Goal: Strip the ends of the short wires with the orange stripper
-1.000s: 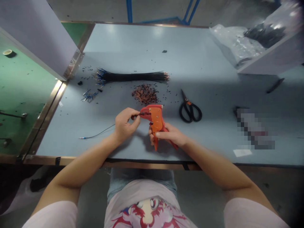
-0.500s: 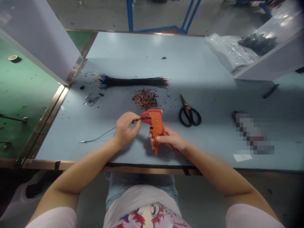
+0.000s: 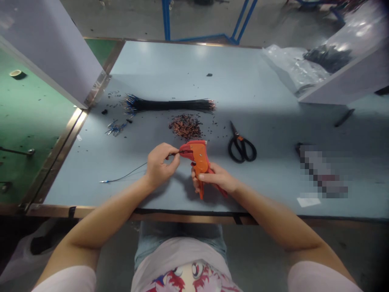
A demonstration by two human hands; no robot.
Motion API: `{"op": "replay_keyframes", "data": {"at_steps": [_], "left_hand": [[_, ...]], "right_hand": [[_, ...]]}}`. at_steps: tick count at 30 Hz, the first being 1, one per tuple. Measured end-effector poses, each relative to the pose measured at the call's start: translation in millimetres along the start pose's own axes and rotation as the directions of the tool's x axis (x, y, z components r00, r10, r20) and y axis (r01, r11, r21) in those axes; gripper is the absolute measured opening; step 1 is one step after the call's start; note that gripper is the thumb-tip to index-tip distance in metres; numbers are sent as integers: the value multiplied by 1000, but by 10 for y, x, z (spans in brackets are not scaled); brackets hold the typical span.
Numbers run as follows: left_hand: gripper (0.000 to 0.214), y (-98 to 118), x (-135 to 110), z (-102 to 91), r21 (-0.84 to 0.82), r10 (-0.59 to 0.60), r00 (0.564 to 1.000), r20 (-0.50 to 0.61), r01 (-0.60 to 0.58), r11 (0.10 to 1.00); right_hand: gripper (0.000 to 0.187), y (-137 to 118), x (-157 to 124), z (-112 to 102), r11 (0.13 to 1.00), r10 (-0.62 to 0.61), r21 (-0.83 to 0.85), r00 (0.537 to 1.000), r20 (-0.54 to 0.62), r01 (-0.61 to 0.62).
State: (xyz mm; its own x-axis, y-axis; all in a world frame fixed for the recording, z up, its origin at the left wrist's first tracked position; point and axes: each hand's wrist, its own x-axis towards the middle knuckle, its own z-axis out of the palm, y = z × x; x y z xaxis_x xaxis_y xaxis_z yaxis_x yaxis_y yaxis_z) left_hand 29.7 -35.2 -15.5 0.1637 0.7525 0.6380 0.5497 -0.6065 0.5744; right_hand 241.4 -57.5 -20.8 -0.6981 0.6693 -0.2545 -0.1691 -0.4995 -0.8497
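The wire (image 3: 129, 174) lay to the left of the pliers (image 3: 199, 156), and everything turned on how its near end met their mouth. The left hand (image 3: 161, 164) was nearer that end, thumb and forefinger pinching the wire just beside the mouth; how far the tip reached inside could not be told. From there the wire curved leftward and toward the person, its blue-tipped far end lying over the worktop (image 3: 273, 182). The right hand (image 3: 215, 178) was wrapped around the handles, which pointed toward the near edge, roughly crosswise to the wire; how hard it squeezed could not be told. Beyond the pliers sat a pile of scraps (image 3: 186, 127).
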Motion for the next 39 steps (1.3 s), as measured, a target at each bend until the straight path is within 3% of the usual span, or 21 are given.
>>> {"op": "replay_keyframes", "data": {"at_steps": [24, 39], "left_hand": [[8, 1, 20, -8, 35, 80, 996, -31, -79, 996], [7, 73, -9, -85, 111, 160, 987, 5, -160, 981]], "right_hand": [[27, -12, -13, 4, 999, -9, -32, 998, 55, 11], [32, -28, -38, 81, 998, -26, 52, 993, 116, 20]]}}
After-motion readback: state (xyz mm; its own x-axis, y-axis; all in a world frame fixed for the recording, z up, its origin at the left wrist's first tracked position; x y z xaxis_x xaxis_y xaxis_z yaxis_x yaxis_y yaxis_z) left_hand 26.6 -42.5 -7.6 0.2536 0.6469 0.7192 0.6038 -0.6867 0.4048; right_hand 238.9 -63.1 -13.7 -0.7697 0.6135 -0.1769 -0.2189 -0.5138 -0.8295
